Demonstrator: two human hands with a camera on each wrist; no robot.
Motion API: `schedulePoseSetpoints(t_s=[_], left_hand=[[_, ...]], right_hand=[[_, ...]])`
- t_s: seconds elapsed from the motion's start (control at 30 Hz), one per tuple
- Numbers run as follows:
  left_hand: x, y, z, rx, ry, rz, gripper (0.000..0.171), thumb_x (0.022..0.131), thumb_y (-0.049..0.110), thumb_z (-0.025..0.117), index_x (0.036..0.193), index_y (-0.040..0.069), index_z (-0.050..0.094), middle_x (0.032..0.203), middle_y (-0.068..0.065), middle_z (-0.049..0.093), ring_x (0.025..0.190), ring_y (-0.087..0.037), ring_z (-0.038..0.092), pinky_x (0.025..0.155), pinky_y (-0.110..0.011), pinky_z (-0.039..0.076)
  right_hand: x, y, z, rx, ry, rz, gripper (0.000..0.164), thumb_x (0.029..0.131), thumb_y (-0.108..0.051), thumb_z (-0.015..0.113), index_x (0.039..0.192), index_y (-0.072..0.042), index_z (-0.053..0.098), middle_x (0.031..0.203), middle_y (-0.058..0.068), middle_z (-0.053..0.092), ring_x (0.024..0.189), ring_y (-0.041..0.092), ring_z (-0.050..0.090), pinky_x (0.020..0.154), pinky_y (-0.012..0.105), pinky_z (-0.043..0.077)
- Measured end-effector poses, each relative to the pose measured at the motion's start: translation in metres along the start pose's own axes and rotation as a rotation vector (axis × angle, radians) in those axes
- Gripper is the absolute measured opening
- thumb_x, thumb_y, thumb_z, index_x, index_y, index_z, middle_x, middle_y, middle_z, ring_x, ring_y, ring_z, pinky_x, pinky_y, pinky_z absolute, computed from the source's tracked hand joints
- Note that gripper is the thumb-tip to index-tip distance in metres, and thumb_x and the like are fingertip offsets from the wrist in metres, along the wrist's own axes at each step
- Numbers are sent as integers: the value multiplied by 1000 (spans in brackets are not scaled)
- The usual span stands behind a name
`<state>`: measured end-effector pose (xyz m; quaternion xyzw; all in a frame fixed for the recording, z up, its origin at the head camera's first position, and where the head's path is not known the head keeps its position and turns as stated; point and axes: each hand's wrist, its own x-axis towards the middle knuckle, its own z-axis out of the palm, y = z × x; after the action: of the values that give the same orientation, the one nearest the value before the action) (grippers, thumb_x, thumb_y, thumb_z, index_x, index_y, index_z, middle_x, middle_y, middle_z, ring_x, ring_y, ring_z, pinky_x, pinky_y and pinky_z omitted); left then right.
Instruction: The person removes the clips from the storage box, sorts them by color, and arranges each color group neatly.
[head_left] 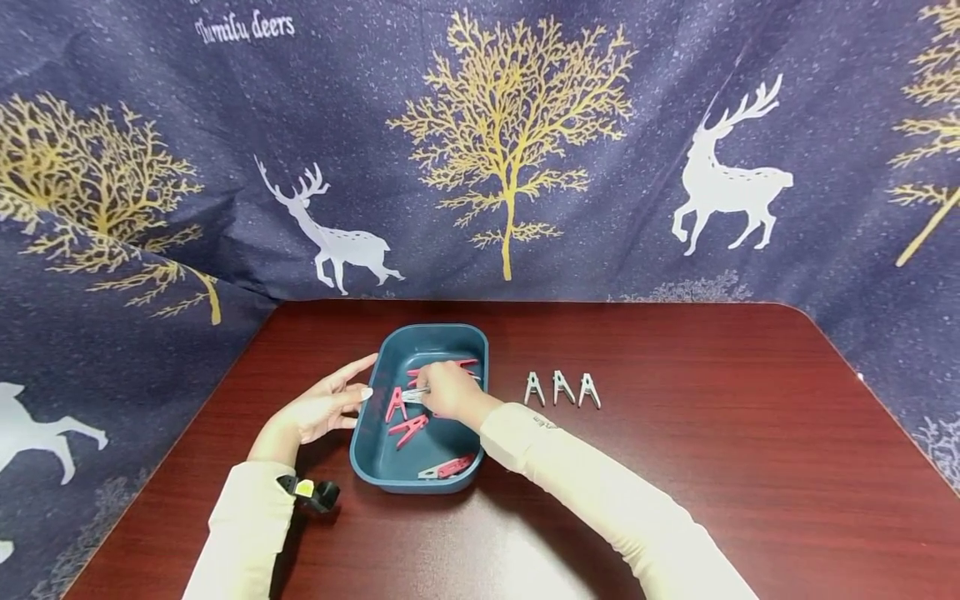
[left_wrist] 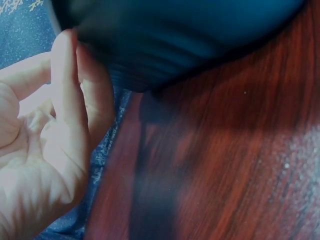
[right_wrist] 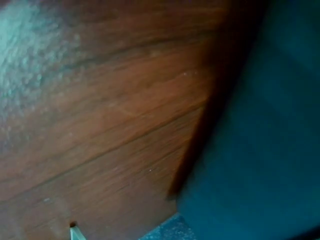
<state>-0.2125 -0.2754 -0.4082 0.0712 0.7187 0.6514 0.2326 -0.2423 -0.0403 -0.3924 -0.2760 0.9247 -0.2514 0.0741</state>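
A blue rectangular bin (head_left: pixel 362 454) holds several red and pale grey clothespins. My right hand (head_left: pixel 448 390) reaches into it, fingers curled, pinching a pale grey clothespin (head_left: pixel 414 396); part of that clothespin is hidden by the hand. Near its fingertips lie one red clothespin (head_left: pixel 396 404) and another red clothespin (head_left: pixel 409 429). At the bin's left side, my left hand (head_left: pixel 322 407) touches the wall with loosely extended fingers. In the left wrist view, a fingertip of the left hand (left_wrist: pixel 55 130) meets the bin (left_wrist: pixel 190 35). The right wrist view shows the bin's outer wall (right_wrist: pixel 260 150), not the hand.
Three pale grey clothespins stand in a row right of the bin, the middle one (head_left: pixel 562 387) among them. Red and pale clothespins (head_left: pixel 450 468) lie at the bin's near end. Behind the brown table (head_left: pixel 712 433) hangs a blue cloth (head_left: pixel 585 250) with deer and trees.
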Motion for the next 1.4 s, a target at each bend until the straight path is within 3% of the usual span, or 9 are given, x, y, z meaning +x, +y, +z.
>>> schedulePoseSetpoints(t_s=[0.23,0.5,0.97,1.4], left_hand=[[-1,2,1,-17,1,-4,70,98,8,49,154,18,8,110,1,66,96,-16,66,81,-34,55],[-2,5,4,1,20,-13,70,98,11,50,154,18,9,115,-2,64,97,-18,65,83,-35,54],[-5,3,5,11,25,-16,69,98,11,50,154,18,9,111,1,67,96,-17,66,84,-34,54],[-5,3,4,22,30,-23,70,98,13,51,153,22,10,116,-1,65,99,-17,65,85,-35,53]], right_hand=[[-5,-6,-3,45,7,20,15,87,-12,67,101,-8,71,98,5,70,81,15,61,75,27,53],[-12,-5,-16,167,69,-1,12,84,-9,69,96,-6,71,95,7,71,90,20,64,82,31,52],[-22,6,-33,320,150,-32,8,83,-9,70,89,-6,70,90,9,72,86,21,68,72,26,53],[-33,9,-46,482,232,-21,14,82,-11,71,95,-6,72,90,9,72,85,20,68,71,26,52]])
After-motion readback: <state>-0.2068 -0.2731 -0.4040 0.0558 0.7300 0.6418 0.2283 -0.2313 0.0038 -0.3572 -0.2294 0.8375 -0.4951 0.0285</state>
